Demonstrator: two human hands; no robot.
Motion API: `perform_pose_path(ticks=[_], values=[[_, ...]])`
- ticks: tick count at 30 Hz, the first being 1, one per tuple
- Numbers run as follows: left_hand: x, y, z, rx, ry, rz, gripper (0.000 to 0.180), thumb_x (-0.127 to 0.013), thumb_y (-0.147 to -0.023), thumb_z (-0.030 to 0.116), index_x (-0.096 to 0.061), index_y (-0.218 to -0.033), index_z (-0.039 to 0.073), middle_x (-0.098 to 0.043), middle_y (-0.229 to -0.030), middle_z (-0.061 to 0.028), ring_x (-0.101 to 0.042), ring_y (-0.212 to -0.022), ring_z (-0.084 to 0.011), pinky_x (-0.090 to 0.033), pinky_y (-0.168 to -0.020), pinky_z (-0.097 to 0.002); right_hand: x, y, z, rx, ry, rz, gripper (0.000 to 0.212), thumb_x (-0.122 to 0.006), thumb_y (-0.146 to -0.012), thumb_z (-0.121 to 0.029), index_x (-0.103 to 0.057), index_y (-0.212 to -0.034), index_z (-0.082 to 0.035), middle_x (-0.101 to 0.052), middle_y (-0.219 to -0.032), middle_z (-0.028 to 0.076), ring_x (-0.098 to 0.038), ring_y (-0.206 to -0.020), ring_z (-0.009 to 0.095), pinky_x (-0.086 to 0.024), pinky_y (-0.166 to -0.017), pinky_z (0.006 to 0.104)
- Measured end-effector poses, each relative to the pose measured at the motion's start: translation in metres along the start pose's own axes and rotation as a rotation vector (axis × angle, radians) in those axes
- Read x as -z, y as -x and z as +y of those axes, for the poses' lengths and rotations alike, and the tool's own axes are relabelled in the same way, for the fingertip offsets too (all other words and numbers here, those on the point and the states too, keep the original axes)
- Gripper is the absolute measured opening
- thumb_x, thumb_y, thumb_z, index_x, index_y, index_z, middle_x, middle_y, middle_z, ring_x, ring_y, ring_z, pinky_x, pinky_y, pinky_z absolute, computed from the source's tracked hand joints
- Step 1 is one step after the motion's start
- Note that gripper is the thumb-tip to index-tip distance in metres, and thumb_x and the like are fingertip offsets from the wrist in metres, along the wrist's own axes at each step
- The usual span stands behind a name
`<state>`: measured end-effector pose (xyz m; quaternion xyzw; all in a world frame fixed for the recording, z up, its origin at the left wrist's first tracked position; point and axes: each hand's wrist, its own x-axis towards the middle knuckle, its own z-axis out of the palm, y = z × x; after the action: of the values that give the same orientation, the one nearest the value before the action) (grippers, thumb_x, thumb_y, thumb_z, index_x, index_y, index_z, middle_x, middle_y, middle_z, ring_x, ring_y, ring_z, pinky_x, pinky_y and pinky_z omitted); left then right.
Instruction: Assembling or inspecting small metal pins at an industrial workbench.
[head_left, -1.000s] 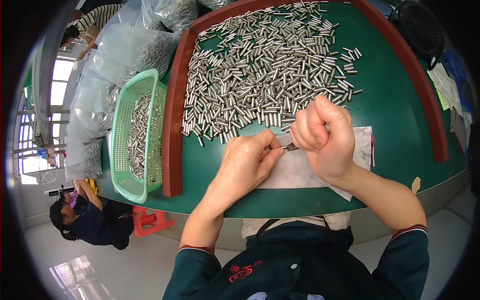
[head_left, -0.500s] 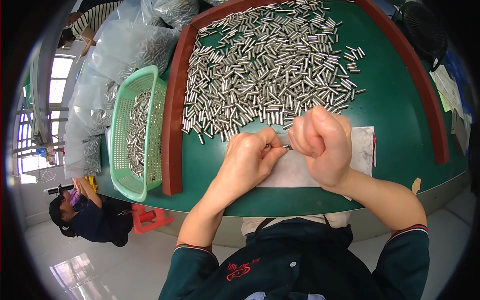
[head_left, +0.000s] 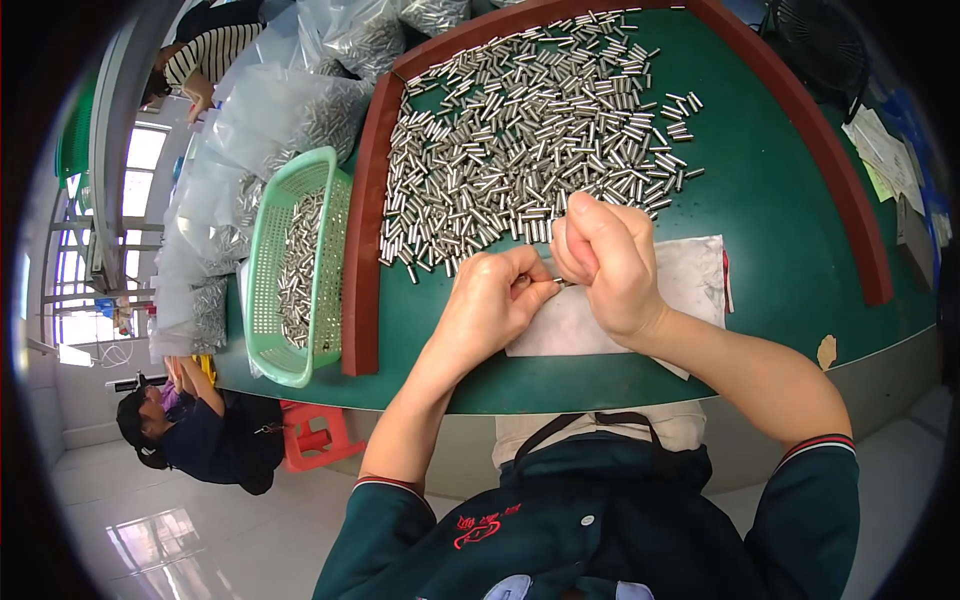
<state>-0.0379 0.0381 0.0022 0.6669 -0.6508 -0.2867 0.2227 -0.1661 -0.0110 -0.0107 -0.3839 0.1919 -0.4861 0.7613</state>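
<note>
Over the last second the right hand point(head_left: 612, 265) has closed in on the left hand point(head_left: 490, 300); the gap visible between them is now nearly gone, and the dark tip that poked out by the right fist is mostly hidden. Whole scene also sits a bit differently in view, reads as head movement. Pile of metal pins point(head_left: 520, 150) looks unchanged, so my read: same single piece still being worked, nothing set down or picked up yet. Left: thumb and fingers pinched shut at the tips on a small metal piece point(head_left: 563, 283), only a sliver of it showing. Right: fingers curled into a tight fist, thumb on top, knuckles right beside the left fingertips; can't tell what's inside the fist or whether it touches the piece. Piece sits between the hands, above the near-left part of the white cloth point(head_left: 680, 290) on the green tabletop point(head_left: 760, 200), just short of the pile's near edge. Green basket point(head_left: 330, 270) with more pins stands to the left, outside the red-brown border point(head_left: 365, 250).
</note>
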Motion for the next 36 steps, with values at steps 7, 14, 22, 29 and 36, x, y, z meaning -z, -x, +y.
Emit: perform_pose_path(ticks=[7, 14, 22, 29, 36], values=[[0.004, 0.009, -0.003, 0.041, 0.259, 0.123, 0.007, -0.06, -0.073, 0.004, -0.054, -0.071, 0.001, -0.049, -0.06, 0.0041, -0.038, -0.052, -0.0021, -0.032, -0.045, -0.0182, 0.002, -0.006, -0.011, -0.025, -0.161, 0.01, 0.041, -0.033, -0.087, -0.023, -0.026, -0.048, -0.011, -0.024, -0.04, -0.001, -0.015, -0.036, 0.007, -0.014, -0.036, 0.0241], [0.021, 0.007, -0.042, 0.118, 1.622, -0.089, 0.014, -0.049, -0.084, 0.012, -0.049, -0.095, 0.003, -0.045, -0.075, -0.0028, -0.031, -0.052, -0.0045, -0.027, -0.047, -0.0165, 0.006, -0.001, -0.004, -0.078, -0.184, -0.032, 0.042, -0.034, -0.087, -0.021, -0.026, -0.047, -0.009, -0.027, -0.041, 0.0, -0.02, -0.037, 0.007, -0.016, -0.037, 0.0233], [0.026, 0.004, -0.045, 0.032, 1.537, 0.119, 0.026, -0.041, -0.088, 0.024, -0.052, -0.081, 0.002, -0.047, -0.07, -0.0057, -0.038, -0.055, -0.008, -0.027, -0.045, -0.0183, 0.005, -0.006, -0.006, -0.08, -0.152, -0.031, 0.042, -0.034, -0.087, -0.023, -0.027, -0.048, -0.01, -0.027, -0.041, 0.0, -0.019, -0.037, 0.007, -0.016, -0.036, 0.0232], [0.029, -0.002, -0.037, 0.072, -0.068, 0.482, 0.017, -0.06, -0.07, 0.001, -0.06, -0.087, 0.002, -0.042, -0.052, 0.001, -0.034, -0.047, -0.0049, -0.029, -0.043, -0.0219, 0.004, -0.006, -0.007, -0.103, -0.147, -0.026, 0.042, -0.035, -0.087, -0.023, -0.027, -0.048, -0.01, -0.027, -0.041, -0.001, -0.019, -0.038, 0.007, -0.016, -0.036, 0.0231], [0.033, -0.013, -0.039, -0.226, -0.417, 0.408, 0.015, -0.058, -0.067, 0.0, -0.058, -0.081, 0.005, -0.054, -0.066, -0.0098, -0.053, -0.058, -0.0275, -0.041, -0.052, -0.0365, 0.004, -0.007, -0.007, -0.109, -0.141, -0.022, 0.043, -0.034, -0.087, -0.024, -0.027, -0.047, -0.011, -0.026, -0.04, -0.001, -0.017, -0.037, 0.007, -0.015, -0.037, 0.0233]])
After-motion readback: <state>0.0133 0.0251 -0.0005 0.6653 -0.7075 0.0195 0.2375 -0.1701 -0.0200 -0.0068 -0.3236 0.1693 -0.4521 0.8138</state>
